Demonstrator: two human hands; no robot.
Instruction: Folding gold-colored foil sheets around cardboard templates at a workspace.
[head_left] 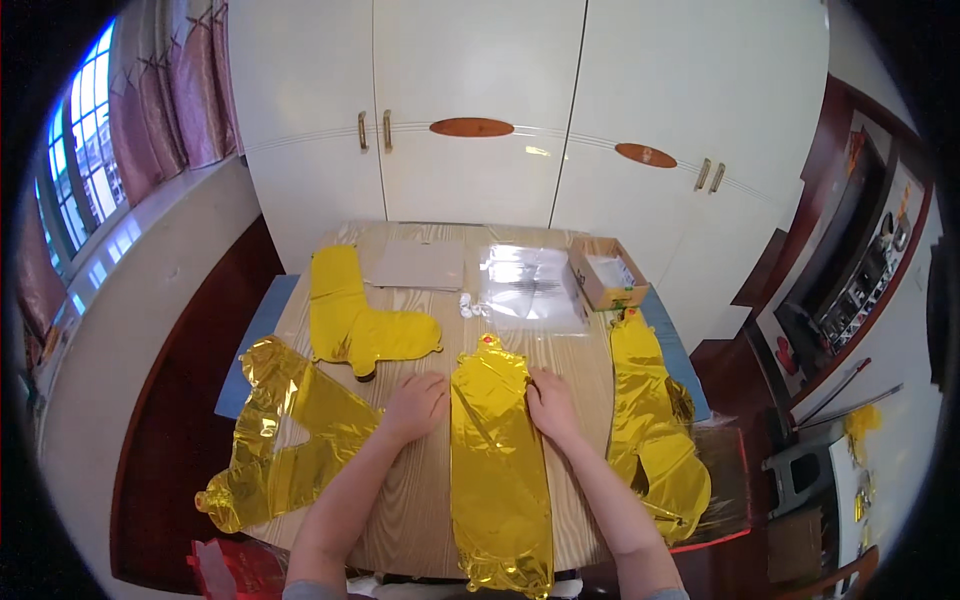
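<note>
Head view, centre of frame: a long flat gold foil balloon [497,465] lies lengthwise on the wooden surface [410,520], its lower end hanging past the near edge. The left hand [415,405] rests palm down just beside its left margin; the right hand [549,400] presses on its upper right margin. Neither hand has a closed grip; both lie flat with fingers spread, holding nothing.

Risks, as judged:
1. The foil is thin and creased; hard pressing or dragging could crease it further or split a seam.
2. The overhanging end could pull the piece off the near edge if the hands lift.

Surroundings:
- Left of frame: a crumpled gold balloon [280,440], overhanging the edge.
- Upper left: a smoother yellow balloon [355,315], with a small dark object at its lower rim, kind unclear.
- Right: another gold balloon [650,420], draped over the edge.
- Upper centre: a flat grey pad [420,265], a clear plastic sheet [530,285], an open cardboard box [607,275].

Nothing lies between the hands and the central piece.
</note>
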